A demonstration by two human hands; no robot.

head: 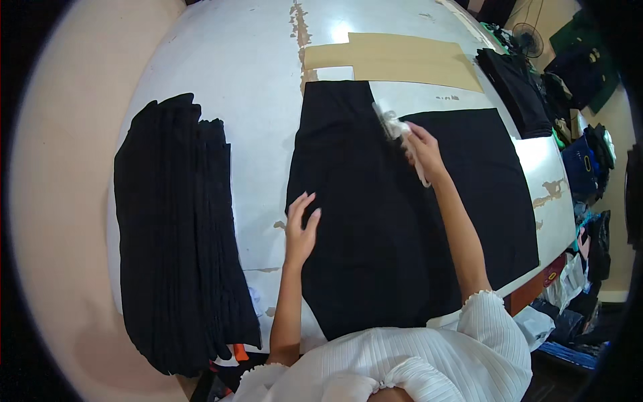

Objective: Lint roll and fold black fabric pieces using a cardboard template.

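Note:
A dark cloth piece [361,226], which looks like a garment panel, lies spread on the white table [261,151]. My right hand [424,151] grips the pale handle of a blurred hand tool [394,125]; whether it is a brush or a lint roller I cannot tell. The tool's head is at the upper right edge of the cloth. At the cloth's left edge, my left hand [301,226] holds nothing, its fingers spread and resting on or just above the fabric. To the right lies a second dark cloth piece [487,191], partly behind my right forearm.
A thick stack of folded dark cloth [171,236] fills the table's left side. Tan cardboard [412,58] lies flat beyond the cloth. More folded dark clothing [517,93] sits at the right edge. Bags, a blue basket [580,166] and a fan [527,39] stand beyond.

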